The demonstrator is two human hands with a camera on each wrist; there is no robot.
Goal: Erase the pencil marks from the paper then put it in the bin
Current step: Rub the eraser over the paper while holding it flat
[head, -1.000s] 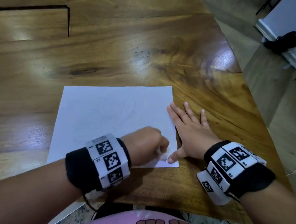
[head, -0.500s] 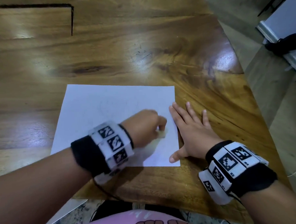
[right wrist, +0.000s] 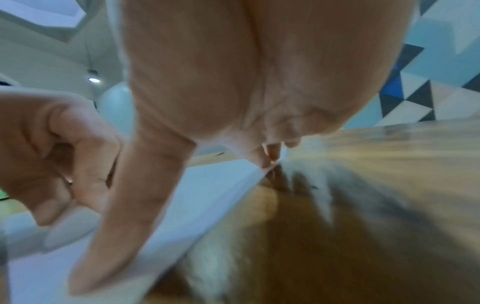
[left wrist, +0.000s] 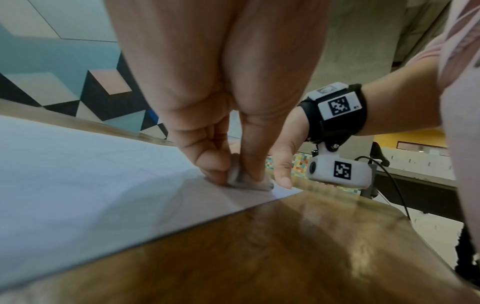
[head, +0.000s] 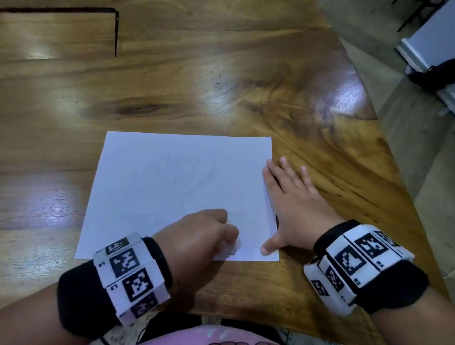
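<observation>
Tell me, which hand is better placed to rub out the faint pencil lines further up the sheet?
Left, probably. The left hand already pinches the small white eraser on the white paper sheet, below the faint pencil lines. The right hand lies flat across the sheet's right edge, steadying it.

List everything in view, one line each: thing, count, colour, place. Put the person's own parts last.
paper: one, white with faint pencil marks, flat on the table near its front edge.
eraser: one, whitish, pressed on the paper's near right part.
table: one, glossy brown wood, under the paper.
black object: one, on the floor at far right.
wristbands: two, black with white coded tags, one per wrist.
left hand: pinches the eraser.
right hand: fingers straight, flat on the paper's right edge.
</observation>
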